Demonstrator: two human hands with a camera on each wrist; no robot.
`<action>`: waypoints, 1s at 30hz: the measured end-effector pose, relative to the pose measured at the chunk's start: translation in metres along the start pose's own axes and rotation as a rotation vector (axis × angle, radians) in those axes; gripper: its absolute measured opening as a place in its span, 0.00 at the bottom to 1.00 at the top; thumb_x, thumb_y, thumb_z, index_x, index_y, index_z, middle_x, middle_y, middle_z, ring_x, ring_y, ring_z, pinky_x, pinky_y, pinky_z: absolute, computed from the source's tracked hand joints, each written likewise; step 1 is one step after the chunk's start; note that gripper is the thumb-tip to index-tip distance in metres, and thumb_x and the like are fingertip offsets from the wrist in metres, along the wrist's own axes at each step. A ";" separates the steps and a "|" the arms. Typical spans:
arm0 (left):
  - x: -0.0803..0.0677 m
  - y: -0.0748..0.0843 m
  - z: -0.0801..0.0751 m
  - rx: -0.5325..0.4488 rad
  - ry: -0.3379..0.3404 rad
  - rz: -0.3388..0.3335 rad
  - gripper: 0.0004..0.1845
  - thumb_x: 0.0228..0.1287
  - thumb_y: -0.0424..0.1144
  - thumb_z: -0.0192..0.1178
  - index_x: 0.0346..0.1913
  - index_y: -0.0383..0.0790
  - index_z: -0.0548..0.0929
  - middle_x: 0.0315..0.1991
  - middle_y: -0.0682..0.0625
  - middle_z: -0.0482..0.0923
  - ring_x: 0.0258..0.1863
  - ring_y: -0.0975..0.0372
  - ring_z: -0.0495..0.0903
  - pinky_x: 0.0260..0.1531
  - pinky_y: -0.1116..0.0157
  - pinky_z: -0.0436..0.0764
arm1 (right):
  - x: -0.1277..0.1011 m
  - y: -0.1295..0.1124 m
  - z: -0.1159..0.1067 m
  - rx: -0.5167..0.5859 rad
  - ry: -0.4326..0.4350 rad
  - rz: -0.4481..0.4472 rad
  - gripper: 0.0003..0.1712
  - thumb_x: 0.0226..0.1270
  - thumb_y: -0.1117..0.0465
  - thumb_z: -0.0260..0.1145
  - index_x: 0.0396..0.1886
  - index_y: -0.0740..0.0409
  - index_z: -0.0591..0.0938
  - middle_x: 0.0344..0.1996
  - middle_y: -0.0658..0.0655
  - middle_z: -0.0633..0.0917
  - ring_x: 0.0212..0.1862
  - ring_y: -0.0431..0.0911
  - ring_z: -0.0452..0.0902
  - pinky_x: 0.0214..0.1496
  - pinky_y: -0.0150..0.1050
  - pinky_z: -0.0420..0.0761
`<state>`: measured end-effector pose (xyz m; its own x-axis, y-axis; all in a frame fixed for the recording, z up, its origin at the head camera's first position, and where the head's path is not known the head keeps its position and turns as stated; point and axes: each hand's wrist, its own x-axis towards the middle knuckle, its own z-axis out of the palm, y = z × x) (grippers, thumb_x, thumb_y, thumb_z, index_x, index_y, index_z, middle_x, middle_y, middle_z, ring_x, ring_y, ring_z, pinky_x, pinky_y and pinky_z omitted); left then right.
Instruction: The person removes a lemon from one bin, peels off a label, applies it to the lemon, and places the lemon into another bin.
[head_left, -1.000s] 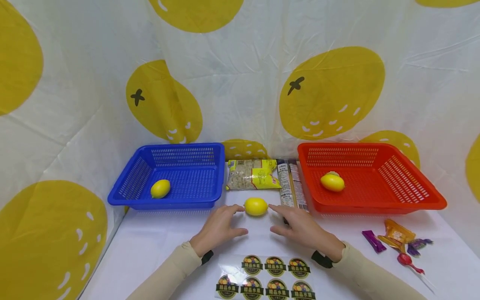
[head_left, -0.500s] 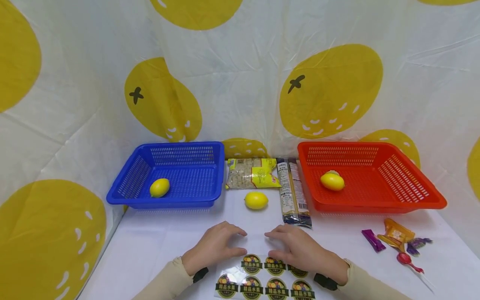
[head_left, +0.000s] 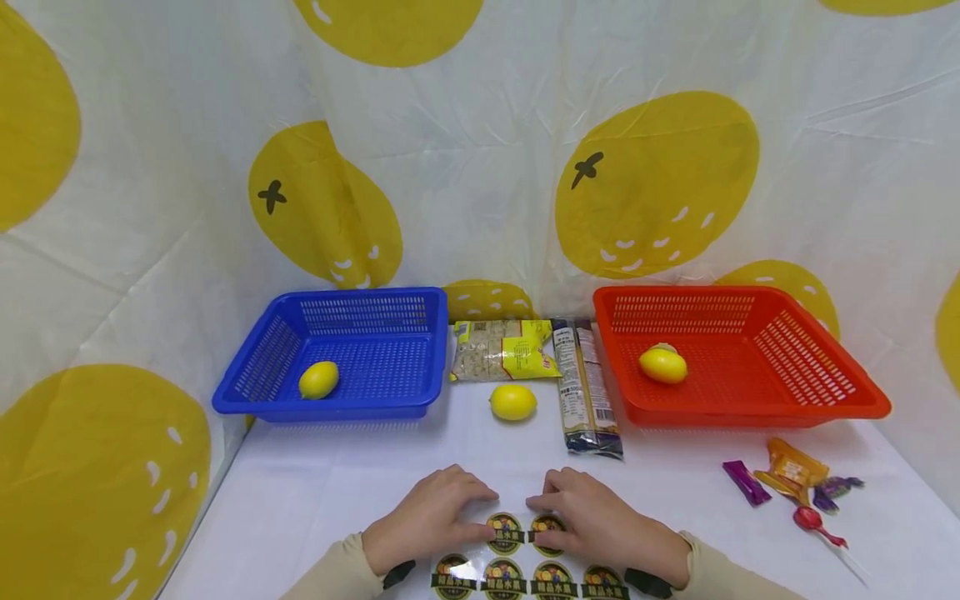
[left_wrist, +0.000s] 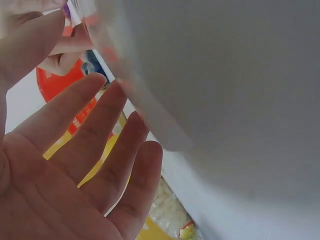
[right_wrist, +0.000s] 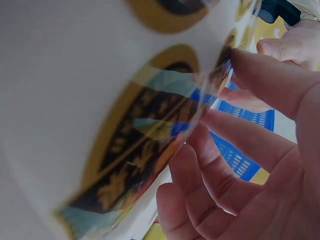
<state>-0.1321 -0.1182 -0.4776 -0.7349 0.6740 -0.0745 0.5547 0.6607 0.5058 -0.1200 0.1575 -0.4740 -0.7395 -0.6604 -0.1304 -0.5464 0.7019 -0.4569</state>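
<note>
White table, bottom center: left hand (head_left: 423, 523) and right hand (head_left: 600, 525) side by side, relaxed fingers resting on sticker sheet (head_left: 525, 567).

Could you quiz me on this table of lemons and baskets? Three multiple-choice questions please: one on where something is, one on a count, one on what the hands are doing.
1. Where is the lemon that is not in a basket?
A. On the table between the two baskets
B. On the sticker sheet
C. Beside the candies

2. How many lemons show in all?
A. Two
B. Three
C. Five

3. What are the two hands doing?
A. Each lifts a basket
B. Both rest on the sticker sheet
C. Both squeeze a lemon

Answers:
1. A: the loose lemon lies on the table, between the blue basket and the red basket.
2. B: one lemon in the blue basket, one in the red basket, one loose.
3. B: the left hand and right hand both lie with fingertips on the sticker sheet.
</note>
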 end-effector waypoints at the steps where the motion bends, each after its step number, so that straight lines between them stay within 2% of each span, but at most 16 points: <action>1: 0.000 0.001 0.001 0.010 -0.001 0.002 0.23 0.63 0.58 0.69 0.57 0.52 0.87 0.52 0.61 0.86 0.50 0.70 0.78 0.51 0.66 0.80 | 0.000 0.000 0.000 -0.005 -0.004 -0.001 0.26 0.65 0.42 0.73 0.59 0.45 0.87 0.37 0.39 0.79 0.37 0.32 0.66 0.40 0.28 0.71; 10: 0.003 0.006 0.005 0.065 0.012 0.052 0.20 0.62 0.56 0.71 0.54 0.54 0.88 0.47 0.63 0.86 0.45 0.73 0.76 0.46 0.71 0.78 | 0.001 -0.003 0.002 -0.065 -0.016 -0.010 0.21 0.65 0.43 0.73 0.56 0.39 0.88 0.35 0.37 0.78 0.35 0.31 0.65 0.41 0.32 0.69; 20: 0.003 0.007 0.006 0.096 0.002 0.068 0.17 0.62 0.54 0.72 0.52 0.55 0.89 0.45 0.65 0.85 0.45 0.73 0.76 0.45 0.71 0.77 | 0.000 -0.006 0.000 -0.067 -0.001 -0.008 0.19 0.64 0.45 0.74 0.55 0.38 0.88 0.35 0.38 0.79 0.35 0.31 0.66 0.39 0.31 0.70; 30: 0.003 0.005 0.007 0.052 0.031 0.071 0.13 0.63 0.50 0.71 0.49 0.54 0.90 0.42 0.63 0.85 0.41 0.74 0.75 0.41 0.73 0.75 | 0.001 -0.006 0.001 -0.064 -0.001 0.003 0.17 0.64 0.46 0.74 0.52 0.37 0.89 0.36 0.38 0.79 0.35 0.31 0.66 0.39 0.31 0.71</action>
<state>-0.1287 -0.1101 -0.4811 -0.7040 0.7101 -0.0130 0.6251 0.6282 0.4633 -0.1172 0.1519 -0.4725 -0.7406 -0.6588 -0.1323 -0.5683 0.7192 -0.3997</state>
